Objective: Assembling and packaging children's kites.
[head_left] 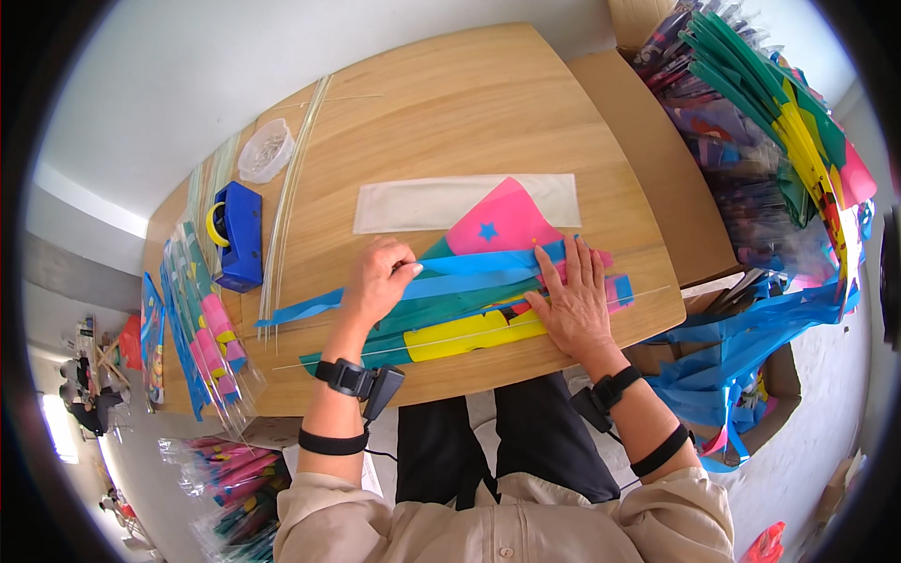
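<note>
- A bright cloth (455, 340), in green, yellow, pink and blue, is laid along the near part of the worktop (450, 113), with its pink corner (502, 216), marked by a blue star, pointed away from the person.
- A blue strip (488, 266) is stretched lengthwise over the cloth, its left end carried past it onto the worktop.
- By the left hand (380, 281), the strip is pinched between thumb and curled forefinger, which are brought together at its edge.
- By the right hand (572, 300), the cloth's right end is pressed flat; its fingers are spread apart, the tips set on the strip.
- Beyond, a white panel (404, 205) is partly covered by the pink corner.
- To the left, thin rods (297, 169) are laid out, with a clear bowl (267, 150) and a blue tape dispenser (246, 239) placed near them.
- At the worktop's left edge, wrapped packets (214, 324) are heaped.
- To the right, more bundles (709, 169) are piled beside cardboard (648, 159).
</note>
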Tool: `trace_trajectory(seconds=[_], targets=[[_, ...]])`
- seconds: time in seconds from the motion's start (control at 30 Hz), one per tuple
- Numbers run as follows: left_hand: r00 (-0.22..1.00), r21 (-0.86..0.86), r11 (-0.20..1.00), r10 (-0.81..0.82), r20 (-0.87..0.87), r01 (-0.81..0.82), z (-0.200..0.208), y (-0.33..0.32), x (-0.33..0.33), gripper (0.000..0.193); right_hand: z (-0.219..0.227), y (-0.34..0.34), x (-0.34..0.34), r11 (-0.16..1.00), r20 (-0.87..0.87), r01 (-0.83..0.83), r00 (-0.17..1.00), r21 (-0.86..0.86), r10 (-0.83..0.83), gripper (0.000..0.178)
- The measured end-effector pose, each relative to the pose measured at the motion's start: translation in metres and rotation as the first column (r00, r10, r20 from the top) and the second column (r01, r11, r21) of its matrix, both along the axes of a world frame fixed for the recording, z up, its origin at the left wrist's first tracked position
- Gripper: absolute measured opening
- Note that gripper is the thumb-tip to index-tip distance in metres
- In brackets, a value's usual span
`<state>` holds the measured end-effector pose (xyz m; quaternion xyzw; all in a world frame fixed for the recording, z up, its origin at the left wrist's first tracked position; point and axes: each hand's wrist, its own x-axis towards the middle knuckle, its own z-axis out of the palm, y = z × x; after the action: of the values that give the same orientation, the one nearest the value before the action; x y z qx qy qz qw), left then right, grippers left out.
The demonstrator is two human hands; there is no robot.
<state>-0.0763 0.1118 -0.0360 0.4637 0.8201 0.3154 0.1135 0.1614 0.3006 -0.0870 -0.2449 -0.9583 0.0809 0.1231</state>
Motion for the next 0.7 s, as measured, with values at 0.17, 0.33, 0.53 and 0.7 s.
trace_trajectory(seconds=[0.17, 0.33, 0.53, 0.7], targets=[[0.985, -0.131, 0.99, 0.068, 0.156, -0.048, 0.001, -0.011, 0.01, 0.015, 0.0, 0.0, 0.0, 1.0, -0.005, 0.001, 1.0, 0.002, -0.001, 0.064], [0.988, -0.097, 0.983, 0.153, -0.019, -0.154, -0.013, -0.013, 0.028, 0.018, -0.003, 0.001, -0.001, 1.0, -0.009, -0.005, 1.0, -0.001, 0.005, 0.064], [0.967, -0.045, 0.986, 0.165, 0.196, -0.159, -0.018, -0.025, 0.02, 0.018, -0.002, 0.0, -0.001, 1.0, -0.006, -0.002, 1.0, 0.007, 0.002, 0.064], [0.901, 0.057, 0.993, 0.069, 0.429, -0.103, -0.016, -0.031, 0.009, 0.016, 0.0, 0.001, 0.0, 1.0, -0.003, -0.006, 1.0, -0.011, 0.006, 0.064]])
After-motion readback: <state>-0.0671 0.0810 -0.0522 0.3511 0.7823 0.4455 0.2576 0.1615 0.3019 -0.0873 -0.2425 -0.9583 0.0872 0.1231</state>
